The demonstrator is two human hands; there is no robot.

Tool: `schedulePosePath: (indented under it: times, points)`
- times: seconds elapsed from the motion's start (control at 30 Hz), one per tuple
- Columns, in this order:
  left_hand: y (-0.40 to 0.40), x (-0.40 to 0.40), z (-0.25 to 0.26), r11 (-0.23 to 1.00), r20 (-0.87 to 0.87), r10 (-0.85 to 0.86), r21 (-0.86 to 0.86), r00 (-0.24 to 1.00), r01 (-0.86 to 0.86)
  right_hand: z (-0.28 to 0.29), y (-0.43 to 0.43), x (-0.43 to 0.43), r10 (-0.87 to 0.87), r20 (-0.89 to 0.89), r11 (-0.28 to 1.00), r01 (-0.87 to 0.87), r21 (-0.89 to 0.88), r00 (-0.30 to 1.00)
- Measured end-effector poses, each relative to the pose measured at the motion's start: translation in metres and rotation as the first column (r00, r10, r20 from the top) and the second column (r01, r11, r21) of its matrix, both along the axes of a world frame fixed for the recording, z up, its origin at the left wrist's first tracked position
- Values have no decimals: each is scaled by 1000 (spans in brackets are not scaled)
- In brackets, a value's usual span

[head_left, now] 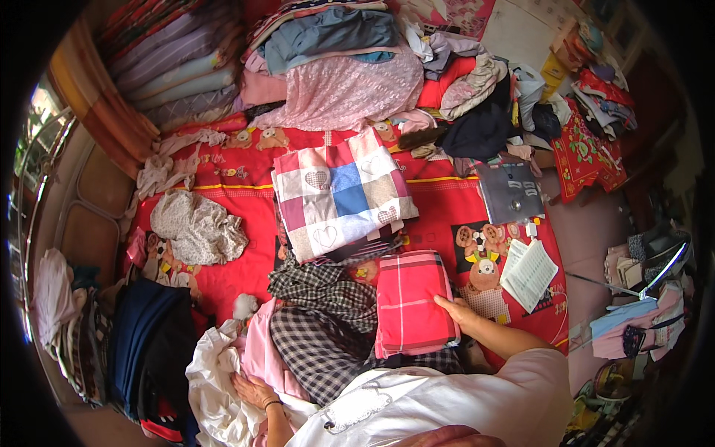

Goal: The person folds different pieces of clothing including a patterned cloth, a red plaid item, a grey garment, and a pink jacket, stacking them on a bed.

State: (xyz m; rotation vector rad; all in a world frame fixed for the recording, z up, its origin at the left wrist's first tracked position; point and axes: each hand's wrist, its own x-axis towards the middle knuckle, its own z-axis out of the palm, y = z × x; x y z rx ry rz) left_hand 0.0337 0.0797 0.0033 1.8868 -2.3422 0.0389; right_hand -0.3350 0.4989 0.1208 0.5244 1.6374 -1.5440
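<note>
A folded red plaid cloth lies over my crossed legs in checked trousers. At its right edge is my right hand, thumb on top and fingers hidden at the side. My left hand, a dark band at its wrist, rests with spread fingers on a crumpled white cloth to my left. A pink cloth lies between that hand and my leg. In front of me a folded patchwork cloth with hearts lies on the red bear-print bedcover.
A crumpled floral cloth lies front left, folded dark clothes near left. Stacked bedding and a heap of clothes stand at the back. Printed sheets and a packaged grey item lie right, near the bed's edge.
</note>
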Motion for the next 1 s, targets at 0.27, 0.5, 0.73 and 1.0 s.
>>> schedulePosePath:
  times: [0.27,0.5,0.73,1.0]
  points:
    - [0,-1,4,1000,-43,-23,-17,999,23,-8,2,1,3,-65,1000,-4,-19,998]
    - [-3,0,-2,999,-45,-34,-40,998,32,-13,7,2,-2,-58,1000,2,-13,998]
    - [-7,9,-11,997,-24,-46,-63,999,45,-4,1,2,-1,-87,1000,-1,-15,996]
    - [-10,11,-12,997,-17,-64,-52,998,63,3,2,2,1,-70,1000,-1,6,998]
